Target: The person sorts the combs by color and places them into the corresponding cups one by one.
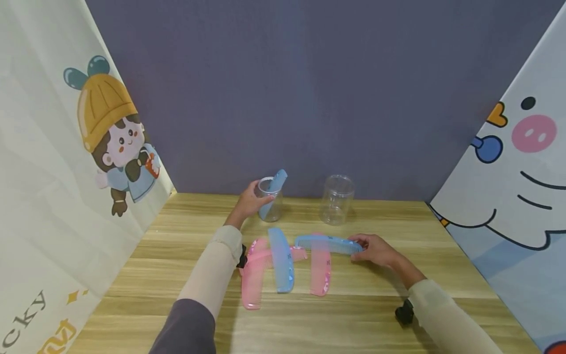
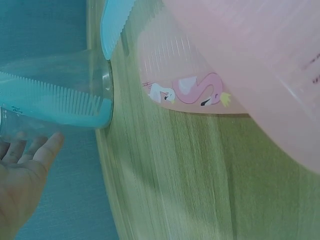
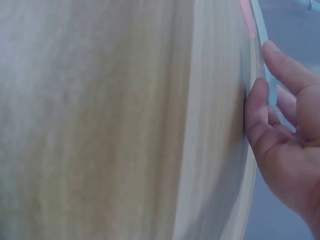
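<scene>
Near the back edge, my left hand grips a clear plastic jar, its thumb across the front and the other fingers round the far side. A blue comb leans inside that jar and pokes out above the rim; its teeth show through the wall in the left wrist view. My right hand pinches the right end of another blue comb, which lies across a pink comb. In the right wrist view, thumb and fingers meet at that comb's end, close to the tabletop.
A second clear jar stands upright at the back, right of the first. Between my arms lie a blue comb and two overlapping pink combs, one upright in view. A dark wall panel rises behind the wooden table.
</scene>
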Demonstrator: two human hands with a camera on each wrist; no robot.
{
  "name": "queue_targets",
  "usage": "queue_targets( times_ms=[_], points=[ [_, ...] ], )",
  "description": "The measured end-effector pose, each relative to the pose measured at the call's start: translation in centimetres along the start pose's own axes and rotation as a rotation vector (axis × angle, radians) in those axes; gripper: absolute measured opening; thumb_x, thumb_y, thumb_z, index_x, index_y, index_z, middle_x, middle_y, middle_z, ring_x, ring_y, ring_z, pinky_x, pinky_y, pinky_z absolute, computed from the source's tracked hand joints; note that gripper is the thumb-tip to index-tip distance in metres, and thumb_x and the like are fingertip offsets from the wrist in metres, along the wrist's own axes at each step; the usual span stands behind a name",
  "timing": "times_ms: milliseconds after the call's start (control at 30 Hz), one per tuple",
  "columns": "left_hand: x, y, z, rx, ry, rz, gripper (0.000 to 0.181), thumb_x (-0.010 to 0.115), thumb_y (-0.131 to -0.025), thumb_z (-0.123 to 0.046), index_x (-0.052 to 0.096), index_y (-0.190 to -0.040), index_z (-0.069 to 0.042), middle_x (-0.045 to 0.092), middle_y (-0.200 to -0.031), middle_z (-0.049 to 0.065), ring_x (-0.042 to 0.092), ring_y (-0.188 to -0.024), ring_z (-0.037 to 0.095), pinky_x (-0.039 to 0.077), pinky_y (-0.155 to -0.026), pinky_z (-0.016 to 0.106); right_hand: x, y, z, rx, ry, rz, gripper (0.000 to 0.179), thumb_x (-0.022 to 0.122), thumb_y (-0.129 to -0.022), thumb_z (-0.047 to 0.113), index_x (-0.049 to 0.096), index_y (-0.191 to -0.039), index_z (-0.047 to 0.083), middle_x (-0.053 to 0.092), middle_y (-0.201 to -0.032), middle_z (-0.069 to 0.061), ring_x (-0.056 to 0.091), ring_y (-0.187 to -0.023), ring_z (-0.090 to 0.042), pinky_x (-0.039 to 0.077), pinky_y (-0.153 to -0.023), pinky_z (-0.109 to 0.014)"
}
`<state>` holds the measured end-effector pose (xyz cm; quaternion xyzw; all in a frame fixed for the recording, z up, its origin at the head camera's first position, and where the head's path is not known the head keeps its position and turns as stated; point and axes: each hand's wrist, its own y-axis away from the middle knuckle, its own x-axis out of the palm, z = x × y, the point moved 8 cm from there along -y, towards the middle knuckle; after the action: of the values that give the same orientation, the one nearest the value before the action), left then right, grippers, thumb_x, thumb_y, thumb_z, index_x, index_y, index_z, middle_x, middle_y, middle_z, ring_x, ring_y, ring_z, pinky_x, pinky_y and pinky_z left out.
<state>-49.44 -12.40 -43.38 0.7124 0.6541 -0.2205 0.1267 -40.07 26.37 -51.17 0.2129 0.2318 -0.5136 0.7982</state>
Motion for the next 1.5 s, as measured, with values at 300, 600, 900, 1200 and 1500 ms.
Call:
queue_targets(
  times_ms=[300, 600, 900, 1200, 1500],
  points=[
    [0.0, -0.2, 0.0, -0.004, -0.008, 0.001, 0.090, 0.077, -0.090, -0.043, 0.029, -0.159, -0.010, 0.044, -0.155, 0.022, 0.045, -0.142, 0.040, 0.039, -0.118, 0.054, -0.3, 0.0, -1.1, 0.069, -0.229, 0.031, 0.065, 0.076, -0.091, 0.010, 0.046, -0.146, -0.010, 0.060, -0.129, -0.026, 0.061, -0.100, -0.015, 0.057, -0.080, -0.024],
    [0.1, -0.2, 0.1, -0.006, 0.001, 0.011, 0.090, 0.076, -0.090, -0.043, 0.028, -0.159, -0.011, 0.042, -0.157, 0.022, 0.044, -0.143, 0.040, 0.039, -0.118, 0.053, -0.4, -0.5, -0.6, 0.108, -0.375, 0.009, 0.066, 0.071, -0.094, 0.004, 0.039, -0.150, -0.011, 0.060, -0.131, -0.025, 0.064, -0.096, -0.012, 0.059, -0.079, -0.024],
    [0.1, -0.2, 0.2, -0.010, -0.002, 0.016, 0.091, 0.076, -0.090, -0.044, 0.028, -0.159, -0.010, 0.042, -0.157, 0.021, 0.043, -0.144, 0.039, 0.039, -0.118, 0.053, -0.7, -0.8, -0.2, 0.124, -0.432, -0.029, 0.064, 0.068, -0.097, 0.003, 0.037, -0.151, -0.011, 0.061, -0.131, -0.022, 0.065, -0.097, -0.010, 0.060, -0.080, -0.023],
    [0.0, 0.1, 0.2, -0.016, -0.010, 0.009, 0.089, 0.076, -0.090, -0.045, 0.030, -0.159, -0.013, 0.044, -0.155, 0.020, 0.045, -0.142, 0.039, 0.039, -0.117, 0.055, -1.3, -0.9, 0.8, 0.083, -0.465, -0.025, 0.063, 0.066, -0.098, 0.004, 0.037, -0.150, -0.012, 0.068, -0.121, -0.008, 0.067, -0.097, -0.011, 0.060, -0.079, -0.022],
    [0.0, 0.1, 0.0, -0.013, -0.013, 0.011, 0.090, 0.075, -0.091, -0.044, 0.028, -0.160, -0.012, 0.043, -0.157, 0.020, 0.044, -0.143, 0.039, 0.038, -0.117, 0.055, -2.3, -1.2, 1.6, 0.079, -0.449, -0.044, 0.061, 0.069, -0.096, 0.005, 0.041, -0.148, -0.012, 0.068, -0.114, -0.002, 0.067, -0.098, -0.013, 0.061, -0.085, -0.029]
  ],
)
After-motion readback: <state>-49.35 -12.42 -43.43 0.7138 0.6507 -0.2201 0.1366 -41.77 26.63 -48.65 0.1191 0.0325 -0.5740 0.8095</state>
